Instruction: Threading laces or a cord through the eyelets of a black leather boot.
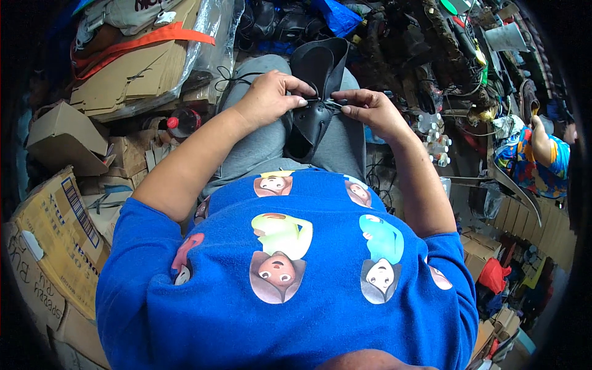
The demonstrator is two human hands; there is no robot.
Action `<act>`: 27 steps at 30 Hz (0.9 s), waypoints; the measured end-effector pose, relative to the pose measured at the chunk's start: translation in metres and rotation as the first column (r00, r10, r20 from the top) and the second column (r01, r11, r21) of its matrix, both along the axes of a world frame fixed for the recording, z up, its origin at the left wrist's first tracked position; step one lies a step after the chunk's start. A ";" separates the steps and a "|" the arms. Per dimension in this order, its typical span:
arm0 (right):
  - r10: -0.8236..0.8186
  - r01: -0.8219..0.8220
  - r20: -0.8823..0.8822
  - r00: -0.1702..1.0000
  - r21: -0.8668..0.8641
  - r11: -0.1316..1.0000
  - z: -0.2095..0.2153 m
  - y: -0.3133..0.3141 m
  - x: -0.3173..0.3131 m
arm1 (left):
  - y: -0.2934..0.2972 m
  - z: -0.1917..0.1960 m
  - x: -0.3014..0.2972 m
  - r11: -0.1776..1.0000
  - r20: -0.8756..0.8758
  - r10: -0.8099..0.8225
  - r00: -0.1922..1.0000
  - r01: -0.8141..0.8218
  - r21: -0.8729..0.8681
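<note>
A black leather shoe upper (320,61) rests on my lap between my knees, its two open ends pointing away and toward me. At its narrow middle, small holes show in the leather. My left hand (274,95) pinches something thin at the upper's left side, with thumb and forefinger close together. My right hand (373,111) is closed on a thin, pale, needle-like piece (336,103) at the right side. A black cord (233,79) loops out over my left knee, beyond my left wrist. Where it ends among my fingers is hidden.
Flattened cardboard (148,74) under plastic and cardboard boxes (68,139) stand at left, near a red-capped bottle (174,123). Small clear bottles (439,145), tools and clutter lie at right. Another person in a bright patterned shirt (542,154) is at far right.
</note>
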State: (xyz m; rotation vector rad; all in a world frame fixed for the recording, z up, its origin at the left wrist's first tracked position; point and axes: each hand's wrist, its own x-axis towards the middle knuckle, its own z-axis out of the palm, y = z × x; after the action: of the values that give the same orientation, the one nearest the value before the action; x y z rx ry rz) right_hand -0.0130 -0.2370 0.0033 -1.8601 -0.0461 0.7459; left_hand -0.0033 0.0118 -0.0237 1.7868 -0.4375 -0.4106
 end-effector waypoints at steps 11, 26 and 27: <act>-0.107 0.102 0.105 0.989 0.046 0.994 -0.006 0.017 -0.006 | -0.014 -0.018 0.004 0.989 -0.026 0.018 0.999 -0.014 0.149; -0.120 0.120 -0.006 0.993 0.121 0.985 0.003 -0.010 0.008 | 0.008 0.001 0.004 0.965 0.341 -0.021 0.940 -0.071 0.254; -0.126 0.125 0.000 0.992 0.099 0.987 0.005 -0.006 0.006 | 0.009 0.002 0.003 0.959 0.315 -0.044 0.948 -0.048 0.279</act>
State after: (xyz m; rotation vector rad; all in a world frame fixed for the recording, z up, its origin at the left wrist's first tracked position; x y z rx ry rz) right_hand -0.0071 -0.2433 0.0086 -1.7539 0.0296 0.6398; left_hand 0.0001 0.0203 -0.0217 2.1457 -0.6275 -0.1867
